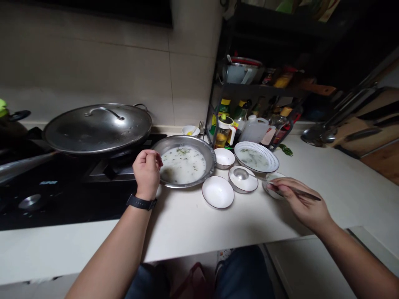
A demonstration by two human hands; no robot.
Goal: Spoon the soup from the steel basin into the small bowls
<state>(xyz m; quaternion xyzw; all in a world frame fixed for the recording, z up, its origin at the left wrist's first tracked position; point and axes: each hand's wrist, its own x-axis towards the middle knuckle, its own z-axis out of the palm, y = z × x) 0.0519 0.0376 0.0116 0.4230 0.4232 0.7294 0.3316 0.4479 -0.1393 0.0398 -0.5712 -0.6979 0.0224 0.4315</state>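
Observation:
My right hand (304, 203) grips the handle of a metal ladle (241, 173). Its round head is over a small white bowl (243, 189) with a dark rim. Another small bowl (274, 193) is partly hidden behind my right fingers. At the left edge of a steel basin (210, 168) my left hand (147, 170), with a dark watch on the wrist, is closed; whether it holds the rim or anything else is hidden. Cloudy white soup with green bits (187, 164) fills the basin. Nearby are two white bowls, one in front (217, 192) and one behind (224, 158).
A ribbed plate (271, 160) of similar soup stands behind the ladle. At the left, a large lidded wok (99, 128) sits on the black stove (62, 207). Sauce bottles and a jug (254, 128) fill the rack's lower level. Knives (383, 112) are at the right.

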